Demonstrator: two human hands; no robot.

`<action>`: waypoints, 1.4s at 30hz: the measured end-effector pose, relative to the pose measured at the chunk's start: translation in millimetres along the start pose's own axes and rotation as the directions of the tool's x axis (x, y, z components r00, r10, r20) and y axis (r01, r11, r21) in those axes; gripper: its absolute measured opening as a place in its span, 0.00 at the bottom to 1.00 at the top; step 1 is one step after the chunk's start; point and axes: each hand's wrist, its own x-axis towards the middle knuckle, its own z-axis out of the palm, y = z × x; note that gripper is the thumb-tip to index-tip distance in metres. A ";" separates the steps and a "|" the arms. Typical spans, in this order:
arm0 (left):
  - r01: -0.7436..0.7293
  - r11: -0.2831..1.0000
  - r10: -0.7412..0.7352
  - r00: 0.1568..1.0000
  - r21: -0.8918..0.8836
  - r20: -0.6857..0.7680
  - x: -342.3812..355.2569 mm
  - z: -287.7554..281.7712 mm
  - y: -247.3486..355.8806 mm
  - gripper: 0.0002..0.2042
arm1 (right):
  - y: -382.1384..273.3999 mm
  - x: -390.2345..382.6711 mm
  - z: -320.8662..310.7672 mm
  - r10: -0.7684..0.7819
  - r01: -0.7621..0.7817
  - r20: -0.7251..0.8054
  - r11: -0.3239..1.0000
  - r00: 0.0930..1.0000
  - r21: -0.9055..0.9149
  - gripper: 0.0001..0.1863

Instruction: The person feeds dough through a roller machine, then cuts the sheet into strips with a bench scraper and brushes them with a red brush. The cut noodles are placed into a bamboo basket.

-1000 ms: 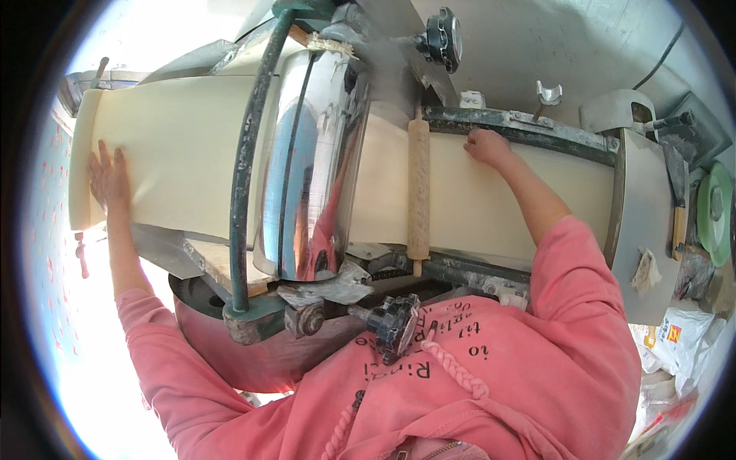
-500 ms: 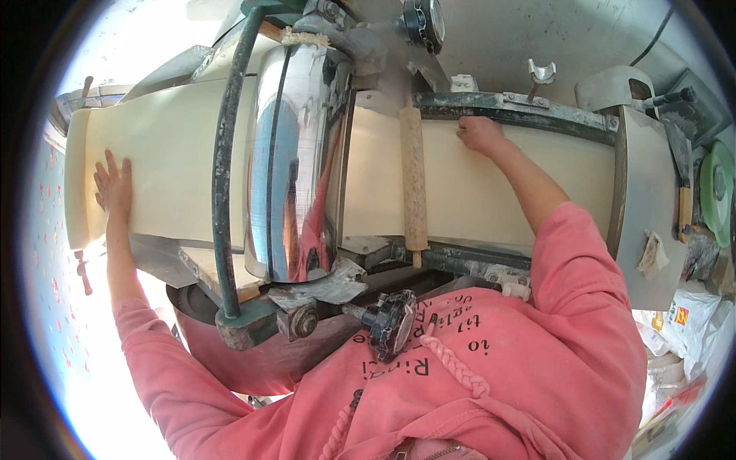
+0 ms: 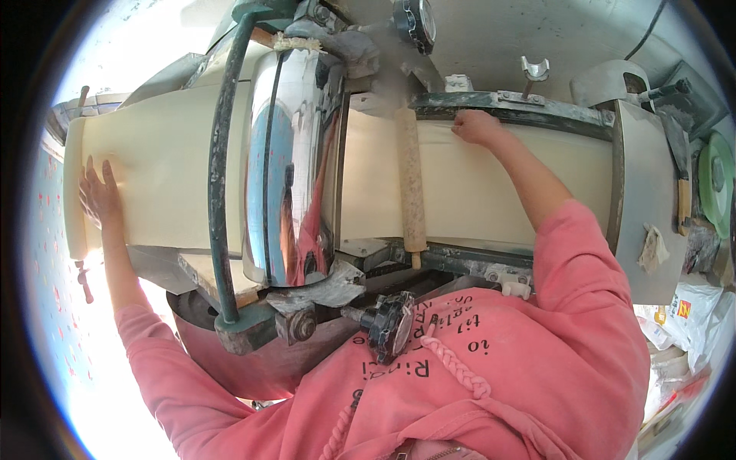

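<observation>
One bare left hand (image 3: 101,198) lies on a smooth, pale cream, wide flexible sheet (image 3: 169,172), close to its rounded far-left end. That grip is spread wide: the fingers fan apart with gaps between them, enclosing nothing, the hand laid against the surface. The sheet runs from there beneath a dark green, scuffed metal bar (image 3: 221,161) to a polished, mirror-like steel roller (image 3: 295,176).

Right of the roller, a matching pale cream band (image 3: 529,184) stretches out, with a long, speckled wooden rolling pin (image 3: 412,184) lying across it. The bare right hand (image 3: 477,127) is at the band's far edge, just beside a dark green, flour-dusted metal rail (image 3: 556,119). Its grip is curled, fingers folded inward; whether they pinch the edge, I cannot tell. Nearer the body, a black, knobbed handwheel (image 3: 389,328) stands just before the pink sweatshirt (image 3: 491,368).
</observation>
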 end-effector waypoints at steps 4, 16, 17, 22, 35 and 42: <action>-0.157 0.983 0.145 0.981 -0.090 -0.127 4.8 22.0 -2.0 0.31 | -14.2 8.0 6.4 0.012 -0.012 0.013 0.999 1.000 0.038 0.18; -0.073 0.992 0.017 0.885 0.104 0.465 -6.1 65.8 22.8 0.33 | 7.9 0.4 2.6 0.012 -0.014 -0.029 0.998 1.000 -0.059 0.16; -0.092 0.987 0.019 0.881 0.132 0.473 -5.7 65.9 25.4 0.33 | 12.3 -3.5 -0.4 0.028 -0.030 -0.024 0.998 0.999 -0.059 0.16; -0.105 0.958 0.195 0.921 -0.266 0.337 10.6 39.5 8.9 0.32 | 22.2 -14.7 -10.9 0.079 -0.079 -0.011 0.993 0.997 -0.083 0.17; 0.217 0.963 -0.256 0.922 0.159 0.290 31.7 38.6 -167.4 0.36 | 1.6 -1.6 7.5 -0.011 0.009 -0.039 0.998 0.999 -0.064 0.17; 0.395 0.878 -0.262 0.869 -0.270 0.419 34.2 14.2 -153.0 0.37 | 18.6 -7.8 3.9 0.032 -0.036 -0.043 0.995 0.999 -0.092 0.15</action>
